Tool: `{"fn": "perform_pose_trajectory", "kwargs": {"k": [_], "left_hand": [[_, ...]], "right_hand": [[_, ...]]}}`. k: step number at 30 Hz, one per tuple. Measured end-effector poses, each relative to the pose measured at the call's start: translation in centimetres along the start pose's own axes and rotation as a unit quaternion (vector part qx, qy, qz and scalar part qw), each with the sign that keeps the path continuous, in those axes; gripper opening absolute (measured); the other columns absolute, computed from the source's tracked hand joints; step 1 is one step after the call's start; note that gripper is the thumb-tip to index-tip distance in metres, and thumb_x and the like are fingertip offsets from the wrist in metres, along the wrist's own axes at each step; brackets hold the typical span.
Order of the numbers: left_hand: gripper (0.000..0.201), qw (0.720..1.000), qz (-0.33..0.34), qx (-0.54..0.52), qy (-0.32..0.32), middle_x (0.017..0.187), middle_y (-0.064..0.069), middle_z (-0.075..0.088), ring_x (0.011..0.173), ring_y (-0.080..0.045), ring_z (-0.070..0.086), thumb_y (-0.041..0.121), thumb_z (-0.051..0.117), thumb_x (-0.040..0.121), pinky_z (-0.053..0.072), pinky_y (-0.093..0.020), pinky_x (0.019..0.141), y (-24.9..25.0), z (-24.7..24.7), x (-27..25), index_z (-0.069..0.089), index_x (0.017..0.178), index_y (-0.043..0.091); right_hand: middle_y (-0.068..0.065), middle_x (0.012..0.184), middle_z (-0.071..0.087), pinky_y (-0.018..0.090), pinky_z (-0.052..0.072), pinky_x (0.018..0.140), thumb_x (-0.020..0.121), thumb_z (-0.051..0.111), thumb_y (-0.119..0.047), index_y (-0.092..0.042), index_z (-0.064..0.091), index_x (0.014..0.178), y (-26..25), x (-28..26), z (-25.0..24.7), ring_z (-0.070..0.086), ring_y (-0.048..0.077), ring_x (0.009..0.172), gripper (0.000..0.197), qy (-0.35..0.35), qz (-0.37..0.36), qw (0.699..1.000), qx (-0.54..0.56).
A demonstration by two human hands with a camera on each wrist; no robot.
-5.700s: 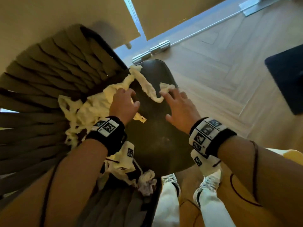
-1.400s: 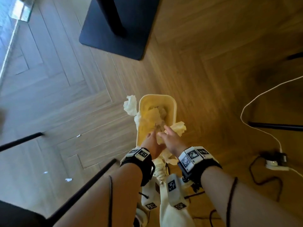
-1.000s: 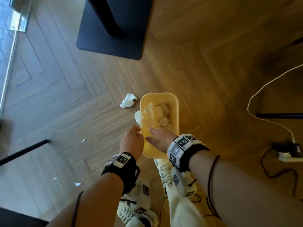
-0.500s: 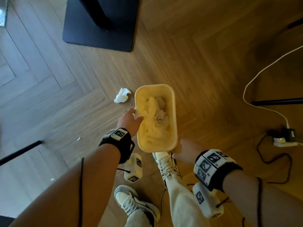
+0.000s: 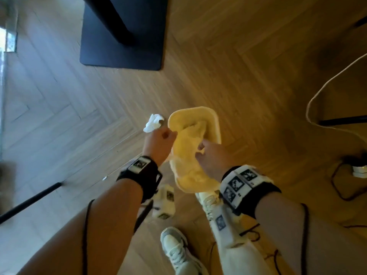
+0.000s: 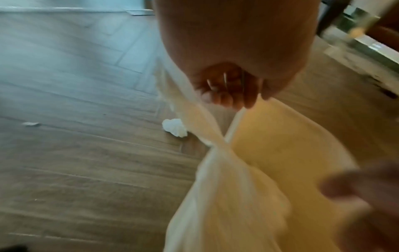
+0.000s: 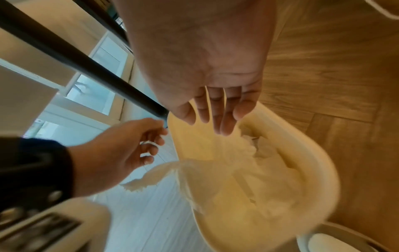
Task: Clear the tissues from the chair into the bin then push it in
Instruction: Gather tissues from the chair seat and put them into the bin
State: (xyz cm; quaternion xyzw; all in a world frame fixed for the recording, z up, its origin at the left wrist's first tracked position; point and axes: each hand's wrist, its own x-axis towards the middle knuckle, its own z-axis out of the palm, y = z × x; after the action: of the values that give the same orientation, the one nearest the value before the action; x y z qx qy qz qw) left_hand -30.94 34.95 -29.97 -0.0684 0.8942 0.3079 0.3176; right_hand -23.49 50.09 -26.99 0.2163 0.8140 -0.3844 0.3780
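1. One wood floor [image 5: 248,80] in a herringbone pattern fills the head view.
2. One black table base [image 5: 121,42] stands at the far side, well apart from the bin.
3. One yellow bin [image 5: 215,124] sits on the floor at centre, just beyond the person's two shoes [image 5: 176,253]; its rim is free of lid or cover.
4. One heap of tissues [image 5: 186,151] lies inside the bin, with a twisted strip rising over the left rim.
5. Two hands meet over the bin. The left hand [image 5: 157,144] hangs at the left rim, fingers curled around the strip of tissue, as the left wrist view shows [image 6: 224,88].
6. The right hand [image 5: 211,158] hovers above the heap, fingers straight and spread, holding nothing, as the right wrist view confirms [image 7: 215,95].
7. One loose white tissue [image 5: 153,123] lies on the floor, just left of the bin and outside it.
8. One white cable [image 5: 317,92] curves across the floor at right, near one plug block [image 5: 359,171].
9. One small paper scrap [image 5: 104,178] lies on the floor left of the left wrist.
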Motion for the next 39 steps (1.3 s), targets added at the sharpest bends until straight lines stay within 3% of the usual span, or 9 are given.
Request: {"fn": "perform_pose_trajectory", "kwargs": {"k": [3,8,16,22,25,28,33,36,39], "left_hand": [[0.017,0.993,-0.073,0.052,0.080,0.090,-0.012,0.064,0.084,-0.031,0.061,0.019,0.048,0.089,0.048,-0.034,0.071,-4.2,-2.0,4.3,0.063,0.086,0.012],[0.030,0.960,-0.088,0.255,-0.071,0.126,-0.009,0.045,0.120,-0.028,0.044,0.014,0.048,0.089,0.037,-0.036,0.106,-10.6,-1.5,10.1,0.066,0.111,0.018],[0.047,0.939,-0.109,0.303,-0.117,0.157,-0.004,0.016,0.143,-0.028,0.017,0.017,0.052,0.088,0.019,-0.036,0.118,-13.2,1.4,15.6,0.052,0.133,0.030],[0.060,0.956,-0.089,0.254,-0.113,0.139,-0.014,0.048,0.125,-0.034,0.048,0.030,0.057,0.069,0.041,-0.046,0.105,-16.9,5.6,17.9,0.053,0.127,0.015],[0.043,0.978,-0.099,0.179,-0.048,0.122,-0.019,0.054,0.109,-0.038,0.055,0.029,0.055,0.076,0.048,-0.046,0.095,-16.6,5.9,17.2,0.056,0.112,0.006],[0.035,0.989,-0.055,0.091,0.100,0.126,-0.012,0.049,0.096,-0.019,0.049,0.015,0.050,0.092,0.041,-0.030,0.084,-12.1,3.7,12.6,0.053,0.124,0.002],[0.017,0.946,0.172,0.011,0.276,0.107,0.001,0.064,0.097,-0.016,0.060,0.021,0.053,0.093,0.048,-0.033,0.087,-4.6,-0.2,2.0,0.068,0.099,0.014],[0.020,0.950,0.255,0.072,0.166,0.085,0.008,0.064,0.081,-0.012,0.058,0.027,0.055,0.089,0.043,-0.019,0.076,-0.7,0.2,-3.4,0.068,0.080,0.016],[0.018,0.966,0.158,0.172,-0.111,0.099,0.006,0.065,0.090,-0.013,0.061,0.032,0.058,0.090,0.048,-0.022,0.080,1.8,1.9,-5.8,0.070,0.095,0.020]], "right_hand": [[-0.004,0.074,0.055,0.030,0.038,0.060,0.091,0.048,-0.032,-0.020,0.053,0.093,-0.7,2.1,0.9,0.055,0.022,0.074,0.013,-0.012,-0.047,0.998,-0.027],[-0.004,0.083,0.066,0.024,0.047,0.065,0.092,0.050,-0.032,-0.024,0.056,0.090,-1.8,4.0,0.4,0.060,0.012,0.075,0.010,0.011,-0.096,0.995,0.008],[-0.008,0.071,0.061,0.012,0.036,0.050,0.092,0.053,-0.033,-0.026,0.061,0.086,-0.9,5.4,0.1,0.052,0.004,0.059,0.012,0.086,-0.202,0.967,0.126],[-0.002,0.079,0.067,0.020,0.044,0.054,0.091,0.053,-0.033,-0.026,0.061,0.086,0.9,6.2,0.8,0.060,0.010,0.065,0.011,0.085,-0.206,0.963,0.151],[-0.005,0.079,0.066,0.021,0.045,0.055,0.092,0.052,-0.032,-0.026,0.062,0.089,1.6,5.9,1.2,0.059,0.007,0.064,0.012,0.076,-0.194,0.968,0.139],[-0.008,0.081,0.066,0.022,0.046,0.058,0.093,0.051,-0.031,-0.024,0.062,0.093,1.7,4.6,1.3,0.060,0.007,0.069,0.012,0.070,-0.169,0.976,0.121],[0.000,0.082,0.067,0.024,0.039,0.056,0.093,0.050,-0.026,-0.019,0.058,0.090,1.4,1.5,0.3,0.060,0.016,0.074,0.011,0.071,-0.118,0.985,0.103],[0.007,0.091,0.069,0.033,0.050,0.073,0.093,0.049,-0.023,-0.016,0.057,0.090,1.6,0.0,-0.6,0.062,0.022,0.085,0.011,0.042,-0.081,0.990,0.108],[0.004,0.089,0.066,0.034,0.049,0.073,0.091,0.048,-0.022,-0.015,0.058,0.091,1.8,-1.4,-1.5,0.061,0.024,0.085,0.013,0.024,-0.049,0.995,0.087]]}}
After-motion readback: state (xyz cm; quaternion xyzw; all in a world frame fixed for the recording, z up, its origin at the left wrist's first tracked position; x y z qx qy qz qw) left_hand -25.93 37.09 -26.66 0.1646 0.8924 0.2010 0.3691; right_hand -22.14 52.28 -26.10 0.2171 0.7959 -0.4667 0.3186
